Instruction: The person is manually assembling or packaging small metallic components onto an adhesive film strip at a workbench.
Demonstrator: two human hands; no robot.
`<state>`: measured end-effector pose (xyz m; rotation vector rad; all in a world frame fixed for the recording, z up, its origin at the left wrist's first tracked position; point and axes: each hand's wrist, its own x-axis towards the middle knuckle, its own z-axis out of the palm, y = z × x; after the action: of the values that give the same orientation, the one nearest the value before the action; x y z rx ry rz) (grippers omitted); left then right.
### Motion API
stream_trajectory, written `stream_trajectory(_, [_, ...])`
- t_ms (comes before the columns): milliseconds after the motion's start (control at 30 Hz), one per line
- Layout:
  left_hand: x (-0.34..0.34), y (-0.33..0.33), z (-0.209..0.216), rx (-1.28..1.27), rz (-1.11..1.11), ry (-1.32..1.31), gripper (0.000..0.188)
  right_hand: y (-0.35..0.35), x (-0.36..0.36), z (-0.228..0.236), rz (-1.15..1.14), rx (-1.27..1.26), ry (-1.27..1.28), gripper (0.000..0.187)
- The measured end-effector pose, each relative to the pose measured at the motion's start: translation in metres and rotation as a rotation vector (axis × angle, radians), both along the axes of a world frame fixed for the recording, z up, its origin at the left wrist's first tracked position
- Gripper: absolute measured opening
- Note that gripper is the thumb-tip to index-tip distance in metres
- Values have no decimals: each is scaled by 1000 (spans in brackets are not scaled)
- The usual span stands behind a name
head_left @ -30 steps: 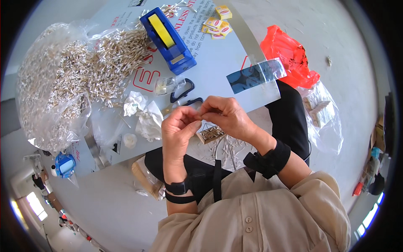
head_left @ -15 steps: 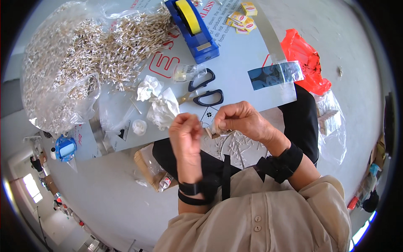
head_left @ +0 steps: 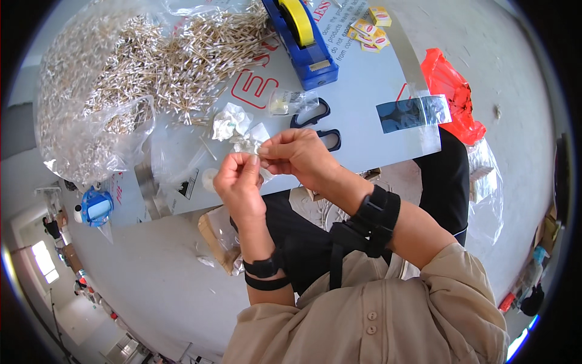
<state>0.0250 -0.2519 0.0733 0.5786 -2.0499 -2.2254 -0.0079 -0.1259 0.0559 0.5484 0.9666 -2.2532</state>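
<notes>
Your hands have dropped nearer the scissors (head_left: 315,124); left hand (head_left: 239,182) and right hand (head_left: 297,155) both pinch the small clear packet (head_left: 253,147) shut.

On the board (head_left: 364,91) before you, a blue tape dispenser (head_left: 303,39) with a yellow roll stands at the far edge. Left of it spreads a heap of cotton swabs (head_left: 157,60), partly inside a clear bag (head_left: 91,139). Black scissors (head_left: 318,124) lie near the middle. A red bag (head_left: 451,94) sits off the right edge.
</notes>
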Motion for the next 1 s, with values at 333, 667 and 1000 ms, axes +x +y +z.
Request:
stream_trajectory(333, [-56, -29, -8, -1245, -54, 65, 13, -46, -63, -17, 45, 423, 203, 13])
stream_trajectory(667, [-103, -53, -47, -997, -48, -236, 18, -69, -76, -56, 40, 1001, 924, 8])
stream_trajectory(1000, [-116, -54, -59, -1008, -137, -259, 11, -65, -52, -39, 23, 856, 801, 24])
